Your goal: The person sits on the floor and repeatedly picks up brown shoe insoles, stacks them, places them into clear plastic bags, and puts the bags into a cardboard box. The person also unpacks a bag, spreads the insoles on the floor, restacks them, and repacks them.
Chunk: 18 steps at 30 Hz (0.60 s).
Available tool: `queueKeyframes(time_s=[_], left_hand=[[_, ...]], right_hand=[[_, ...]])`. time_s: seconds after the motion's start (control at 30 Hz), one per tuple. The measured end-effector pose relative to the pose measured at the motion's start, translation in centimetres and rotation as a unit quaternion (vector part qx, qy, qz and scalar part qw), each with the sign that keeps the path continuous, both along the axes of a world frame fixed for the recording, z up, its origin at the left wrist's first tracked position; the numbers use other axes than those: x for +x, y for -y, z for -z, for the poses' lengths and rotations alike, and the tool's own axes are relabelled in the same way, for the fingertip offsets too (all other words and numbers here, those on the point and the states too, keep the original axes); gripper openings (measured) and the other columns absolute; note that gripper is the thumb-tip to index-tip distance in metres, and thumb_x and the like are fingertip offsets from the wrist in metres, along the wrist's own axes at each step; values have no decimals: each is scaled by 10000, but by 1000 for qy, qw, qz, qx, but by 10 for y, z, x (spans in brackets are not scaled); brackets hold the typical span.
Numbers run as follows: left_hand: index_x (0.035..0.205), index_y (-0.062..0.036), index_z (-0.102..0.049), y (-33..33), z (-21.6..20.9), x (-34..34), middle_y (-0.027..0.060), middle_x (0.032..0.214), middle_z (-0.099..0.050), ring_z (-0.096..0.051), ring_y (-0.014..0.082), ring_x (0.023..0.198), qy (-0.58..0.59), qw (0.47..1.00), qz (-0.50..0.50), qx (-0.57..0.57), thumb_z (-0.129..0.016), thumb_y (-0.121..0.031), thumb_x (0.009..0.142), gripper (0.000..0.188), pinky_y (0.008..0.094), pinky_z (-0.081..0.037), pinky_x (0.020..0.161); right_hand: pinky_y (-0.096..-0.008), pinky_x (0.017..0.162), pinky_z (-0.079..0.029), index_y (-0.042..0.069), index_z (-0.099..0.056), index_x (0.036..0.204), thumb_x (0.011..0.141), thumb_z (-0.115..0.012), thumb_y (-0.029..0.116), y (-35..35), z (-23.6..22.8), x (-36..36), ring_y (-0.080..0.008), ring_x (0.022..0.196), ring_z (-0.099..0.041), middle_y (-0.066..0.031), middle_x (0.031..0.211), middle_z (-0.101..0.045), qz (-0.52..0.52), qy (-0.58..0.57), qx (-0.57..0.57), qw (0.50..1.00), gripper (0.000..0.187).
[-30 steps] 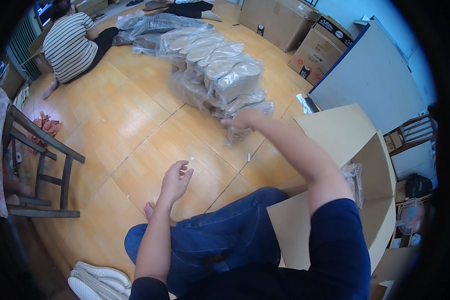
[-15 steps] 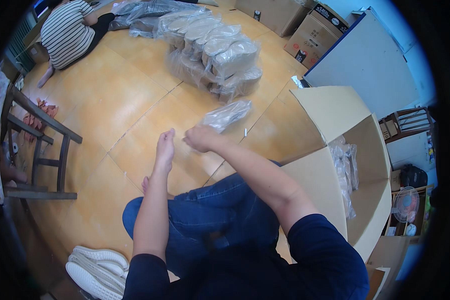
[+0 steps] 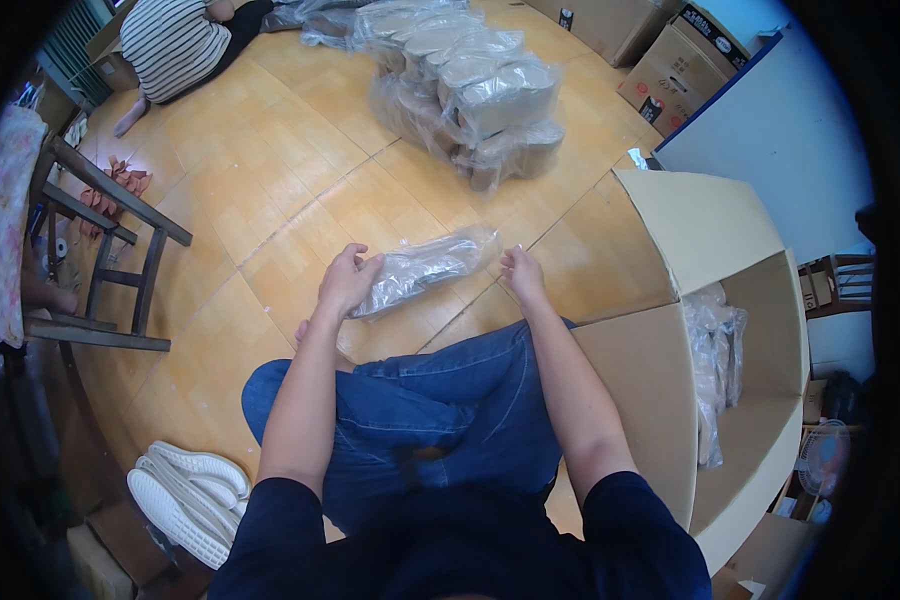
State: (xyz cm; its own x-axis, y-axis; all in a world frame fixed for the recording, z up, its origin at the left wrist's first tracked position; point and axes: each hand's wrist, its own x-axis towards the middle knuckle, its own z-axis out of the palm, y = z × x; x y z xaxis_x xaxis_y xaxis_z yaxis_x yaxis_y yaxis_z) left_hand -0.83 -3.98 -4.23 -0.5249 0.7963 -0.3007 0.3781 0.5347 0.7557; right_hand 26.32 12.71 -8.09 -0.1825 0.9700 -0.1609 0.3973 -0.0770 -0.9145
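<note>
Clear plastic sheathes the long, glinting bundle before you, now pinched thumb-to-fingers at one end by your left hand, leaving your loosely curled right hand (seemingly empty) free beside the other.

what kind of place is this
Probably a small workshop or home packing area: wrapped bundles piled on the tiled floor, an open cardboard box, loose white soles.
</note>
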Motion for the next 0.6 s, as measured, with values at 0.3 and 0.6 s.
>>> queueKeyframes(time_s=[0.3, 0.6], left_hand=[[1441, -102, -363, 45, -18, 16, 223, 1450, -367, -338, 277, 1363, 396, 773, -487, 93, -530, -479, 931, 656, 556, -272, 1074], [1284, -128, -518, 14, 2, -3, 73, 1252, -566, -503, 227, 1162, 364, 856, -346, 123, -413, -418, 1012, 411, 461, -355, 1034]], right_hand=[[-263, 668, -482, -14, -652, 1070, 946, -455, 136, -6, -15, -36, -106, 721, -574, -52, 824, -638, -163, -236, -81, 955, 278], [-257, 688, -548, 92, -494, 1369, 934, -512, 137, 12, -50, -24, -143, 788, -635, -70, 1135, -635, -176, -364, -282, 870, 437]])
